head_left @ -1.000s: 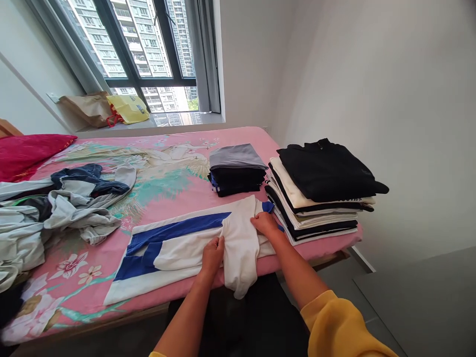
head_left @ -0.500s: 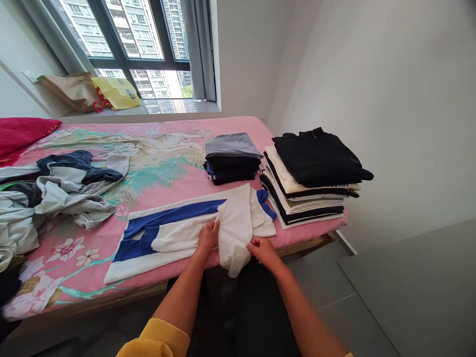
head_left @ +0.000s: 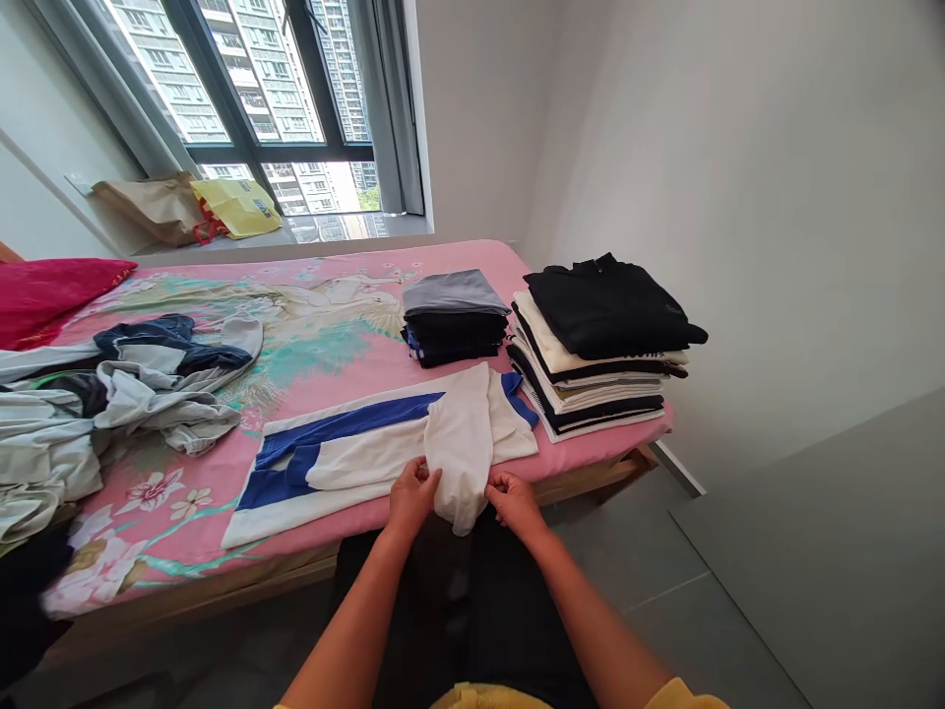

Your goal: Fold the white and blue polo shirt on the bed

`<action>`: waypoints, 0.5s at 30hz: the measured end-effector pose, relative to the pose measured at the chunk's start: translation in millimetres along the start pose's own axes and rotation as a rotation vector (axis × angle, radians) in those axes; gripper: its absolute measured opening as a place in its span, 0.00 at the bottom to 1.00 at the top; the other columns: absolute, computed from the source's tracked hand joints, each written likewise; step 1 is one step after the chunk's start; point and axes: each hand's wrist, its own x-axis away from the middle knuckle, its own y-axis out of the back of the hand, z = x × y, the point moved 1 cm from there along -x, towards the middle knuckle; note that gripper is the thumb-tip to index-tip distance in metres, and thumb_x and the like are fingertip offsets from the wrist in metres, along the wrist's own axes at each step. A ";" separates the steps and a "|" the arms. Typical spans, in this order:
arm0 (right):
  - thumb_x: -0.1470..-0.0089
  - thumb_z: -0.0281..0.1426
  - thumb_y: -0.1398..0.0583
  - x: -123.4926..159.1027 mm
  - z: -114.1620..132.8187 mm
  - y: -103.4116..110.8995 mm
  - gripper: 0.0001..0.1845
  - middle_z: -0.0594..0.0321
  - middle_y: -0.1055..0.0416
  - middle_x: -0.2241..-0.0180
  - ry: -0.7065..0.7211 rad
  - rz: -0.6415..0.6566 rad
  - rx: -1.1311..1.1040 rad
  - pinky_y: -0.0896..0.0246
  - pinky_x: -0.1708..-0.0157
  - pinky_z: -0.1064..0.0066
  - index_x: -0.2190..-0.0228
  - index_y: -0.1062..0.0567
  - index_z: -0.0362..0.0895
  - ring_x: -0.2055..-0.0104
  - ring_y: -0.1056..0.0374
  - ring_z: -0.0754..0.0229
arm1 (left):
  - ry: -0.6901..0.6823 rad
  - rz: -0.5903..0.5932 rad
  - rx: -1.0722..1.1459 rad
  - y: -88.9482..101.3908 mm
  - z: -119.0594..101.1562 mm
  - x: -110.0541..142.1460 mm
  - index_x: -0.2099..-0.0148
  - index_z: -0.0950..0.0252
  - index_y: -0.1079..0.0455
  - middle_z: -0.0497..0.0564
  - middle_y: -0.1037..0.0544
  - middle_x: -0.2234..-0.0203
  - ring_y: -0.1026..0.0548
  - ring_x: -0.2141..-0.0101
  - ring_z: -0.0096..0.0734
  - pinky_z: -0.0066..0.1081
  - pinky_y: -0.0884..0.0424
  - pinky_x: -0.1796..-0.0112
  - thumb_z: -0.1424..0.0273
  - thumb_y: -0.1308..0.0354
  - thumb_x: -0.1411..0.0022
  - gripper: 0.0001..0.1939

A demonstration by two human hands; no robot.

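Observation:
A white and blue long-sleeved top [head_left: 376, 455] lies partly folded along the front edge of the bed. One white sleeve is laid across it and droops over the edge toward me. My left hand [head_left: 413, 492] pinches the left side of that sleeve near its lower end. On the opposite side, my right hand [head_left: 512, 500] grips the sleeve's right edge between thumb and fingers. Just beyond the top is a small folded stack [head_left: 456, 320], grey over black. Right of it rises a taller pile of folded clothes [head_left: 598, 364] with a black garment uppermost.
Loose, crumpled clothes [head_left: 158, 394] lie on the left of the pink flowered bed [head_left: 317, 345]. A red pillow [head_left: 59, 290] is behind them. Brown and yellow bags [head_left: 240, 207] sit on the windowsill. The wooden bed frame [head_left: 221, 586] runs along the front.
My left hand has slid down the sleeve toward its lower end. The right hand keeps its hold on the other edge. The view has tilted up and shifted slightly.

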 end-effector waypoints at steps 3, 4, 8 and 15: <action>0.53 0.36 0.44 -1.7 6.3 -1.9 0.09 0.67 0.30 0.79 0.086 -0.062 0.183 0.47 0.77 0.77 0.76 0.27 0.44 0.78 0.35 0.66 | 0.014 0.011 -0.028 -2.1 2.7 15.8 0.64 0.64 0.27 0.51 0.23 0.73 0.26 0.67 0.36 0.30 0.36 0.65 0.62 0.44 0.47 0.12; 0.54 0.35 0.43 -2.4 8.9 -2.4 0.08 0.67 0.29 0.78 0.110 -0.082 0.248 0.48 0.75 0.77 0.76 0.26 0.45 0.76 0.35 0.65 | 0.019 0.018 -0.035 -2.8 3.0 17.9 0.66 0.64 0.27 0.50 0.23 0.74 0.26 0.68 0.36 0.30 0.37 0.66 0.63 0.45 0.47 0.11; 0.55 0.32 0.43 -3.7 15.8 -2.5 0.06 0.65 0.27 0.75 0.135 -0.121 0.396 0.51 0.73 0.75 0.77 0.26 0.46 0.72 0.34 0.64 | 0.053 0.060 -0.038 -3.3 3.8 16.4 0.68 0.63 0.28 0.47 0.26 0.82 0.27 0.75 0.33 0.28 0.38 0.71 0.62 0.48 0.45 0.11; 0.51 0.34 0.44 2.1 12.6 0.5 0.08 0.65 0.26 0.74 0.173 -0.106 0.426 0.52 0.73 0.75 0.75 0.25 0.47 0.71 0.32 0.62 | 0.111 0.159 0.006 -3.5 7.7 11.2 0.66 0.63 0.29 0.43 0.32 0.89 0.30 0.85 0.29 0.26 0.39 0.78 0.61 0.50 0.43 0.13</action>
